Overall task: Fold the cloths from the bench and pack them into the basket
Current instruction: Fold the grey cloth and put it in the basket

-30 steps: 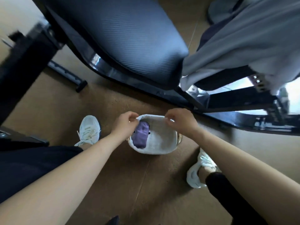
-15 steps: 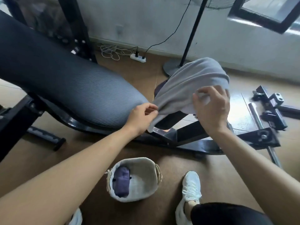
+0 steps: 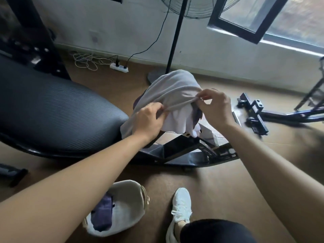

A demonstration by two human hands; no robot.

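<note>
Grey cloth [image 3: 175, 88]: lying draped over the right end of the bench [image 3: 52, 111], just past the tip of its ribbed dark pad. Both hands are gripping its lower edge, which is bunching into a ridge between them.
Left hand [image 3: 149, 120]: pinching the grey edge with curled fingers and thumb, just right of the bench pad's tip.
Right hand [image 3: 215, 107]: pinching the same edge between thumb and fingertips, farther right of the bench pad.
White cloth [image 3: 177, 120]: hanging under the grey one, below the pinched edge, on the same bench end.
Dark cloth [image 3: 197, 114]: peeking out beside the white one; exact colour hard to tell.
Basket [image 3: 126, 199]: pale, sitting on the brown floor in front of the bench, partly hidden by the left forearm.
Purple cloth [image 3: 103, 213]: lying folded inside the basket.
White shoe [image 3: 181, 206]: standing on the floor in front of the bench, right of the basket.
Fan stand [image 3: 173, 37]: standing behind the bench, by the wall.
Power strip [image 3: 119, 67]: lying behind the bench at the wall, with cables plugged in.
</note>
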